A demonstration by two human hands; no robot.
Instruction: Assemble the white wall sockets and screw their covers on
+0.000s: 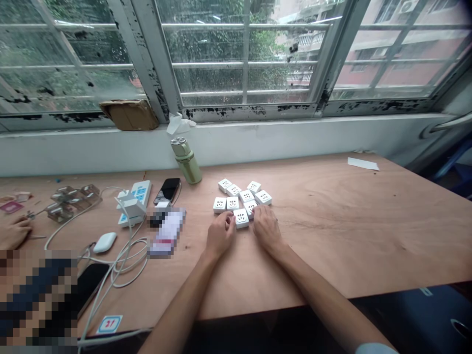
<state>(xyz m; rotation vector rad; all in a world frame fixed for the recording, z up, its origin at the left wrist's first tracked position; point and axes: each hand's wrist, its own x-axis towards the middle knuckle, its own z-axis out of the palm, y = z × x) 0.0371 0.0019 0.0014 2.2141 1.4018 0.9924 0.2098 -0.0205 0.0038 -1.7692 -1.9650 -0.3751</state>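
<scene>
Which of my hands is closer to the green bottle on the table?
Your left hand is nearer the green bottle, lying below and to its right in this view. Your right hand is farther right, beyond the white square power sockets.

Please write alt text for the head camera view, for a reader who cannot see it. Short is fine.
Two bare hands, the left hand and the right hand, touch a tight group of white square socket modules on a wooden table. To the left lie a power strip and a black phone, beside a pale green bottle, below a barred window.
</scene>
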